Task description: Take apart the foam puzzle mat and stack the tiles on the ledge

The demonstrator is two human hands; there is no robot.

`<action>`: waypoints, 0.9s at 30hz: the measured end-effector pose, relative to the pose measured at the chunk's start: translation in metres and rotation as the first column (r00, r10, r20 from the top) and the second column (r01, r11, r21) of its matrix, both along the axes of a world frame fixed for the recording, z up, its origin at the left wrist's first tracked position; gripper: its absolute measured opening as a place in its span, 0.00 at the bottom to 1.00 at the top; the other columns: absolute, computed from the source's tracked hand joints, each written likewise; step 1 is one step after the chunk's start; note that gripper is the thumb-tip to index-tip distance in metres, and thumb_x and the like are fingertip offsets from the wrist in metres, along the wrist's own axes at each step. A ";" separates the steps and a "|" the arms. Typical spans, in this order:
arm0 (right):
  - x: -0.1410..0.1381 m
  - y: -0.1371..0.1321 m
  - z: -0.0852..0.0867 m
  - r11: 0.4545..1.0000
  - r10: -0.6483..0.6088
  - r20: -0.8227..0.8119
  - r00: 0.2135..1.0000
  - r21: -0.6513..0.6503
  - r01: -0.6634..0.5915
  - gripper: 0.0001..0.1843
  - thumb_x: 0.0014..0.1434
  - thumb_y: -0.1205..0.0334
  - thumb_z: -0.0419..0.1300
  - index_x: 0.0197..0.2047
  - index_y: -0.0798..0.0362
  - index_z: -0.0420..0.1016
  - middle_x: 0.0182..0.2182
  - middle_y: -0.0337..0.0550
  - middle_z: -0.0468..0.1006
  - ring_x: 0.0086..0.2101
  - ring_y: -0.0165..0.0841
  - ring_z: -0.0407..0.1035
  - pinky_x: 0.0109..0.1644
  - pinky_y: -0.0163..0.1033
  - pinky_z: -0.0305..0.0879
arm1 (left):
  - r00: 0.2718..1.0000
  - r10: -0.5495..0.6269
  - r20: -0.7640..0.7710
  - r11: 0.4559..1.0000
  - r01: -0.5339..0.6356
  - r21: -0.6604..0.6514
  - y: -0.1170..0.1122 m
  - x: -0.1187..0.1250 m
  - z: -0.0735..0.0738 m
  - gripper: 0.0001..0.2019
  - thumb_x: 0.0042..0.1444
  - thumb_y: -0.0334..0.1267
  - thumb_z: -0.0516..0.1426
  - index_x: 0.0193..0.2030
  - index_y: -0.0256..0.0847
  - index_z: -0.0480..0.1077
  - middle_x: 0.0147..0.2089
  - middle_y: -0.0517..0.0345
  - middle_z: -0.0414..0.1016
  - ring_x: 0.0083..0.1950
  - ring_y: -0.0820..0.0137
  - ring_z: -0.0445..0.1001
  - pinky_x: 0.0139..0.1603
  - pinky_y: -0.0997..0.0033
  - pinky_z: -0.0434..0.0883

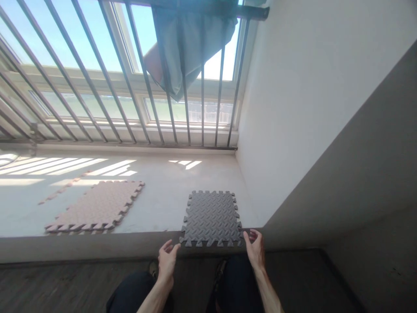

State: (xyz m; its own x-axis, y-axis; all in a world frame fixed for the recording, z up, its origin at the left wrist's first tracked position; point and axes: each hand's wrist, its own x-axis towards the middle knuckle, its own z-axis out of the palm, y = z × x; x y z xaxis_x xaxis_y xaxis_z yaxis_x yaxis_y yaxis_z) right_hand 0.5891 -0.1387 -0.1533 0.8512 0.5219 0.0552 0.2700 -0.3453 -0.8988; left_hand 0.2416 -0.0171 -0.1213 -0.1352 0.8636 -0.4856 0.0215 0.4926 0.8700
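A grey interlocking foam mat tile [212, 217] with a raised tread pattern lies flat on the white window ledge, its near edge jutting slightly past the ledge's front. Just off the tile's near left corner is my left hand [167, 260], thumb and fingers apart. My right hand [255, 250] is beside the near right corner, also with spread fingers and its thumb close to the tile's edge. Neither hand visibly grips the tile; light contact at the corners is hard to tell.
Pinkish foam tiles [100, 206] lie on the ledge [159, 204] to the left, with a thin pink edge strip [65, 188] behind them. Metal bars [130, 87] stand before the window, and a grey cloth [192, 48] hangs there. A white wall [293, 87] bounds the right.
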 end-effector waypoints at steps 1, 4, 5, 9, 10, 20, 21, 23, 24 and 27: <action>-0.006 -0.004 -0.001 1.000 -0.008 -0.139 0.990 -0.016 0.006 0.40 0.55 0.25 0.62 0.53 0.52 0.74 0.48 0.56 0.83 0.46 0.47 0.80 0.53 0.52 0.78 | 0.998 -0.008 0.058 0.999 0.011 -0.049 -0.011 -0.002 -0.005 0.25 0.53 0.43 0.71 0.57 0.44 0.74 0.58 0.40 0.82 0.63 0.50 0.81 0.60 0.52 0.77; -0.020 -0.003 0.007 0.993 0.112 -0.482 0.869 0.011 -0.121 0.43 0.49 0.22 0.65 0.50 0.51 0.76 0.44 0.51 0.86 0.41 0.46 0.83 0.42 0.47 0.80 | 0.938 -0.075 0.338 0.970 0.147 -0.193 -0.032 0.011 -0.005 0.18 0.57 0.38 0.70 0.53 0.43 0.74 0.60 0.38 0.82 0.62 0.52 0.83 0.60 0.55 0.78; -0.024 0.001 0.012 0.985 0.167 -0.530 0.832 0.053 -0.164 0.42 0.48 0.22 0.67 0.49 0.51 0.78 0.43 0.50 0.87 0.40 0.46 0.83 0.40 0.46 0.80 | 0.901 -0.096 0.424 0.955 0.203 -0.216 -0.035 0.020 0.000 0.17 0.58 0.37 0.70 0.52 0.42 0.74 0.61 0.37 0.82 0.62 0.52 0.83 0.61 0.55 0.78; -0.044 0.012 0.035 0.959 0.281 -0.533 0.798 0.185 -0.214 0.42 0.42 0.26 0.73 0.49 0.51 0.78 0.40 0.49 0.88 0.39 0.47 0.84 0.38 0.45 0.80 | 0.792 -0.085 0.604 0.940 0.265 -0.215 -0.039 0.054 0.023 0.19 0.60 0.40 0.71 0.53 0.40 0.73 0.64 0.33 0.80 0.64 0.50 0.81 0.63 0.54 0.79; -0.052 0.011 0.037 0.953 0.299 -0.518 0.801 0.199 -0.228 0.43 0.43 0.26 0.73 0.51 0.50 0.78 0.41 0.49 0.88 0.39 0.48 0.84 0.38 0.45 0.81 | 0.766 -0.075 0.639 0.945 0.259 -0.200 -0.040 0.059 0.027 0.21 0.59 0.42 0.72 0.54 0.40 0.72 0.63 0.32 0.80 0.64 0.50 0.81 0.64 0.53 0.78; -0.124 -0.022 0.037 0.848 0.530 -0.269 0.804 0.156 -0.507 0.39 0.62 0.29 0.65 0.63 0.49 0.78 0.47 0.48 0.88 0.48 0.45 0.84 0.53 0.42 0.81 | 0.830 0.097 0.550 0.983 -0.165 0.076 -0.037 0.014 0.016 0.38 0.51 0.45 0.77 0.66 0.46 0.67 0.62 0.42 0.79 0.57 0.53 0.83 0.48 0.56 0.86; -0.121 -0.026 0.037 0.849 0.528 -0.232 0.817 0.117 -0.516 0.38 0.63 0.29 0.63 0.64 0.48 0.78 0.46 0.47 0.89 0.46 0.44 0.85 0.52 0.41 0.80 | 0.839 0.091 0.536 0.976 -0.183 0.121 -0.027 -0.001 0.022 0.37 0.51 0.45 0.77 0.65 0.46 0.68 0.60 0.44 0.79 0.55 0.55 0.83 0.46 0.57 0.87; -0.111 -0.032 0.035 0.863 0.503 -0.153 0.851 0.041 -0.503 0.36 0.64 0.29 0.60 0.62 0.47 0.79 0.43 0.46 0.89 0.42 0.42 0.85 0.49 0.40 0.80 | 0.862 0.069 0.502 0.947 -0.215 0.238 0.003 -0.038 0.045 0.33 0.51 0.45 0.76 0.60 0.45 0.69 0.56 0.48 0.80 0.50 0.60 0.83 0.43 0.62 0.86; -0.105 -0.035 0.033 0.871 0.490 -0.116 0.864 0.012 -0.492 0.36 0.65 0.28 0.59 0.61 0.46 0.80 0.42 0.46 0.89 0.41 0.42 0.85 0.48 0.39 0.80 | 0.872 0.063 0.485 0.929 -0.229 0.291 0.022 -0.058 0.060 0.30 0.51 0.44 0.76 0.57 0.44 0.70 0.53 0.50 0.80 0.47 0.63 0.83 0.41 0.64 0.85; -0.093 -0.041 0.026 0.878 0.476 -0.054 0.878 -0.035 -0.478 0.34 0.65 0.27 0.58 0.57 0.45 0.82 0.39 0.44 0.89 0.40 0.41 0.85 0.46 0.38 0.79 | 0.890 0.104 0.445 0.863 -0.304 0.405 0.087 -0.124 0.111 0.26 0.49 0.40 0.75 0.48 0.44 0.68 0.42 0.60 0.78 0.36 0.70 0.79 0.35 0.69 0.84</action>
State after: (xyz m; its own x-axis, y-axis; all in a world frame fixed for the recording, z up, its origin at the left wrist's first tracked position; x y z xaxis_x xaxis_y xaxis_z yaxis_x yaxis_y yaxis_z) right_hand 0.4965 -0.1795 -0.1270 0.4998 0.8661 -0.0088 0.3744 -0.2252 -0.8995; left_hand 0.1171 0.0703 -0.0101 -0.2166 0.9713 -0.0987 -0.4273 -0.0035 0.9041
